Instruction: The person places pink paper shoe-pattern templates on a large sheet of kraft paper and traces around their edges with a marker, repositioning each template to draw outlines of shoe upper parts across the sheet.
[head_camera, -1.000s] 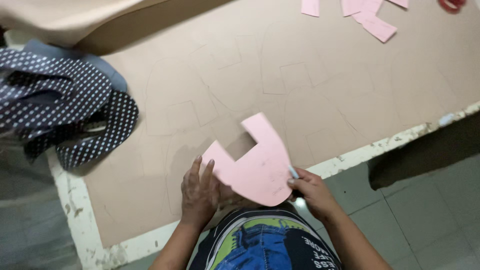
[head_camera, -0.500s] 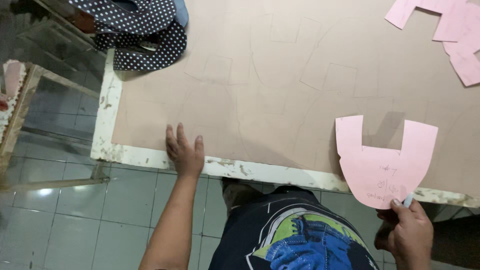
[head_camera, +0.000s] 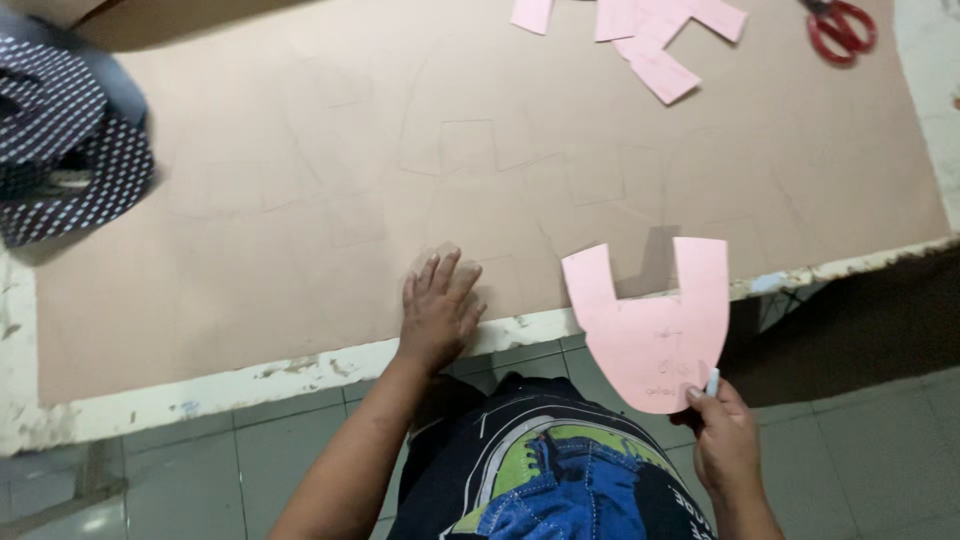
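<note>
**Pattern piece lifted off the desk, chalk at the ready**

A person at a worn white-edged desk holds a pink U-shaped paper pattern at the lower right of the frame, pinched by its bottom edge in the right hand, which also grips a small pale stick, seemingly chalk. The pattern hangs past the desk's near edge, clear of the tan sheet spread across it. The left hand lies flat and open, fingers spread, at the lower centre of that sheet. Faint traced outlines cover the sheet. More pink pieces sit at the top centre, red scissors at the upper right, dotted navy cloth at the upper left. The work appears to stand between tracings; laying the pattern on an unmarked patch would call for a steadying left hand.
</note>
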